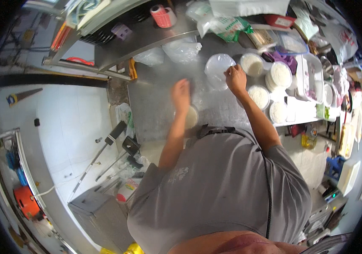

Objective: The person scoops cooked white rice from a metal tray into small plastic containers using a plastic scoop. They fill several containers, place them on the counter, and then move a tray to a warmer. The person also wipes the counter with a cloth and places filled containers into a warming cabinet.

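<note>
My left hand [181, 93], blurred, hovers over the metal table; whether it holds anything cannot be told. Under that forearm stands a round tub [191, 117] with pale contents, partly hidden. My right hand [236, 77] has its fingers curled at the right edge of clear round plastic lids [218, 68]; whether it grips one is unclear. To its right are clear round tubs of what looks like white rice: one at the back [252, 64], a taller stack [278, 75], and two nearer ones [259, 96] [278, 112].
Clear plastic bags [182, 50] lie beneath a metal shelf [143, 39] across the back. A purple cloth [284, 62] and a white plastic bin [318, 77] are at the right. A red tape roll [162, 16] sits on the shelf. Long-handled tools [115, 132] lean at the left.
</note>
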The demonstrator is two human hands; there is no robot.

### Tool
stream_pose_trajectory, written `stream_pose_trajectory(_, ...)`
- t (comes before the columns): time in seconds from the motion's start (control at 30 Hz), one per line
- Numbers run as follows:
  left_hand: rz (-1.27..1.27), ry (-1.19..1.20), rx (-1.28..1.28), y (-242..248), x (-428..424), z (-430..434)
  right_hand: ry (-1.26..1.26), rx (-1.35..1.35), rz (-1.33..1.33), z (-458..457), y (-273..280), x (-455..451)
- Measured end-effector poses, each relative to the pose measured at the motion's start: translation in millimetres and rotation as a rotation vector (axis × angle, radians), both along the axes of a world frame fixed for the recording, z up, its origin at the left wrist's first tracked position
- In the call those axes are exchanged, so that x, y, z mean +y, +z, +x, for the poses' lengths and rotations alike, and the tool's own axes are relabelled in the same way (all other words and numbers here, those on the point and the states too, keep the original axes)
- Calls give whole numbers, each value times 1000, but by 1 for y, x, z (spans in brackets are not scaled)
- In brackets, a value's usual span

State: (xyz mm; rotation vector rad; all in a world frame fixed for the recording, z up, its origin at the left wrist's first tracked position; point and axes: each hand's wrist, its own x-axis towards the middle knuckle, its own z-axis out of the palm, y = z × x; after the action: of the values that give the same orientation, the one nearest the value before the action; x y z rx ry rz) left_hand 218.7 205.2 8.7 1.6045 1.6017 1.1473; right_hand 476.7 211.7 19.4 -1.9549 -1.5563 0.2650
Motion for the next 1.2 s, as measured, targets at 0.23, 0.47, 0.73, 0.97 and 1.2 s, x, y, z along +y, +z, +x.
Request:
stream_pose_trajectory(0.23, 219, -671, 405, 32, 91, 126, 87, 240, 58, 18, 4, 15)
stream_pose_trajectory(0.47, 259, -526, 320, -2, 84, 135, 219, 404, 49, 21, 6, 10)
stream_pose_trajectory(0.73, 146, -219, 274, -18, 118, 62, 236, 186, -36, 65, 19, 11)
stream_pose_trajectory(0.97, -285, -324, -86, 0, 96, 25, 44, -6, 60, 30, 20, 21)
stream_pose_trajectory(1.2, 112, -445, 358, -7, 72, 18, 449, -358, -324, -26, 34, 14)
